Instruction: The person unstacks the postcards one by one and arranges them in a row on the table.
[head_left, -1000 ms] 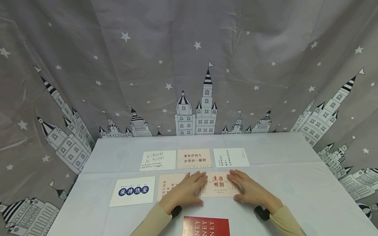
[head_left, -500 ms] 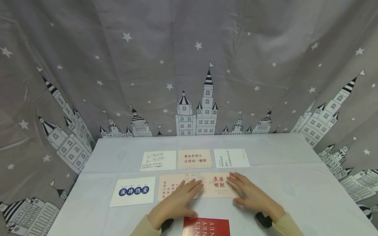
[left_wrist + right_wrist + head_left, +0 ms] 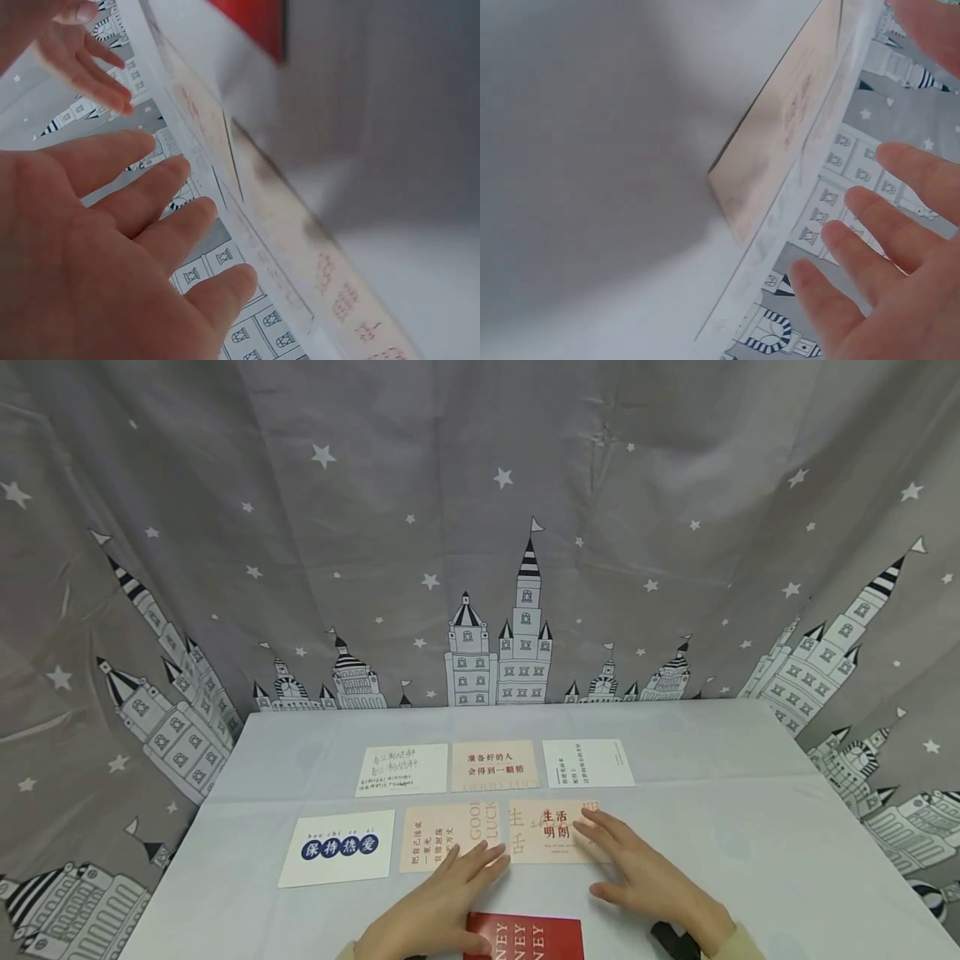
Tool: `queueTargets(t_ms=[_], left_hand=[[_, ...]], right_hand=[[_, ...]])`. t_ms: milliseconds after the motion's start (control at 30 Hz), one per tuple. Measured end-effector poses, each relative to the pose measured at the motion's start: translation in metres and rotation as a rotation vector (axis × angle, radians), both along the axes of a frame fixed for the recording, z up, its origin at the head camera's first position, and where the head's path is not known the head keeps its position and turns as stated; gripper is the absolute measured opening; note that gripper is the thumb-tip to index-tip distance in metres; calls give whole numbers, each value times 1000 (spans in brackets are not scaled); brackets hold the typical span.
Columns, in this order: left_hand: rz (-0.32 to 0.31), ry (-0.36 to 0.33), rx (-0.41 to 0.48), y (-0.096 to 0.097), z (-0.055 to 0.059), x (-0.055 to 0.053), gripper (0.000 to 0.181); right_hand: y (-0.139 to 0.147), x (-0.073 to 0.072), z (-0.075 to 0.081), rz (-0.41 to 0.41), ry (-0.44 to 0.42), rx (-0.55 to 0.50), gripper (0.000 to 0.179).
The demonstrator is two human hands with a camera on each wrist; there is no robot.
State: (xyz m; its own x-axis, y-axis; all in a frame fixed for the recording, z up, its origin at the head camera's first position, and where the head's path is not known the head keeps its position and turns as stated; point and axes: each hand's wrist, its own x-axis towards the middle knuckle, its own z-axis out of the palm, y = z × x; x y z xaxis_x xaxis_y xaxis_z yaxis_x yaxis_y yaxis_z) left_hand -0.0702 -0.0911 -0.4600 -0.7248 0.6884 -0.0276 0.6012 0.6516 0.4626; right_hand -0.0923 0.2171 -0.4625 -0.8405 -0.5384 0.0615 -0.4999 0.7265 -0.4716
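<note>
My left hand (image 3: 438, 900), fingers spread, reaches over the lower edge of a peach card (image 3: 442, 831) with red vertical writing. Its thumb overlaps the top left part of a red card (image 3: 551, 933) at the near edge. My right hand (image 3: 651, 872) hovers at the right side of another peach card (image 3: 543, 850) with bold red characters, fingertips over its right part. In the left wrist view the left palm (image 3: 97, 255) faces the camera, holding nothing. The right wrist view has the right fingers (image 3: 885, 225) apart and loose, beside the peach card (image 3: 765, 142).
Left of the peach pair lies a white card (image 3: 337, 868) with blue circles. Behind are a handwritten white card (image 3: 427, 768), a peach card (image 3: 495, 750) and a white card with green text (image 3: 600, 772). A castle-print grey curtain (image 3: 480, 560) borders the white table (image 3: 750, 827).
My left hand has drawn back left and toward me, uncovering more of both peach cards. The right hand has shifted slightly nearer me. The cards have stayed in place.
</note>
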Motion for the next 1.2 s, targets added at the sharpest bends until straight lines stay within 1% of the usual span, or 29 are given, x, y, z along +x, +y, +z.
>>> queueTargets(t_ms=[67, 133, 167, 233, 300, 367, 500, 600, 667, 767, 833, 933, 1033, 1200], left_hand=[[23, -37, 4, -1, -1, 6, 91], [33, -38, 9, -2, -3, 11, 93], [33, -26, 12, -3, -4, 14, 95], [16, 29, 11, -4, -8, 17, 100], [-9, 81, 12, -6, -11, 21, 97], [-23, 81, 22, -8, -15, 23, 94], [-38, 38, 35, -10, -20, 27, 91], [-29, -7, 32, -10, -22, 29, 91], [-9, -57, 26, -9, -22, 30, 91], [16, -123, 19, -9, -22, 32, 91], [24, -140, 13, -9, -23, 33, 91], [21, -118, 8, -9, -25, 35, 89], [17, -76, 3, -9, -28, 36, 87], [14, -30, 2, -10, -32, 38, 83]], right_hand=[[-1, 5, 3, 2, 6, 3, 75], [-1, 11, 5, 5, 14, 2, 76], [-1, 13, 6, 14, 22, 2, 76], [-2, 19, 7, 21, 39, 5, 77], [-2, 25, 8, 27, 52, 3, 78], [-3, 31, 8, 30, 48, 6, 80], [-7, 40, 7, 35, 14, 1, 83], [-11, 46, 2, 43, 9, -31, 83], [-14, 50, -3, 40, -8, -51, 83], [-19, 57, -10, 32, -77, -70, 87], [-22, 61, -15, 30, -122, -77, 86], [-26, 67, -23, 46, -109, -95, 82], [-32, 73, -32, 37, -38, -87, 78], [-44, 85, -45, -66, 24, -35, 76]])
